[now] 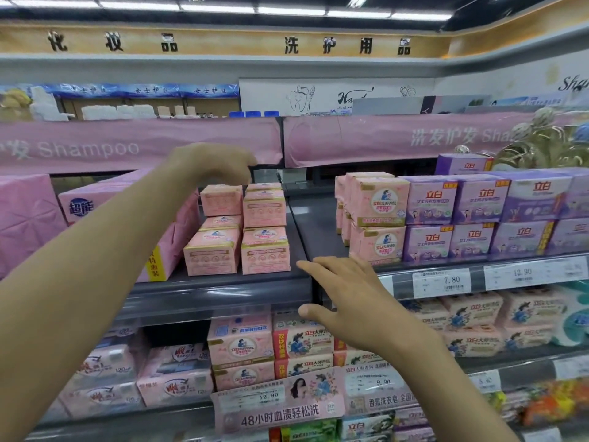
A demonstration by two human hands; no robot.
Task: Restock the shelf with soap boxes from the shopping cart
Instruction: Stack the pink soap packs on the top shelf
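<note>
Pink cardboard soap boxes point(237, 229) stacked in small block on dark grey metal shelf point(223, 285), just right of large pink wrapped pack point(121, 202). Left hand point(213, 164) hovers just above top rear box, fingers bent loosely downward, nothing seen in grasp. Right hand point(344, 301) lower, in front of shelf's front edge, fingers spread and released, holding nothing. Further right on same level: more pink boxes, then purple soap boxes point(478, 218). White price tags point(441, 282) on rail beneath.
</note>
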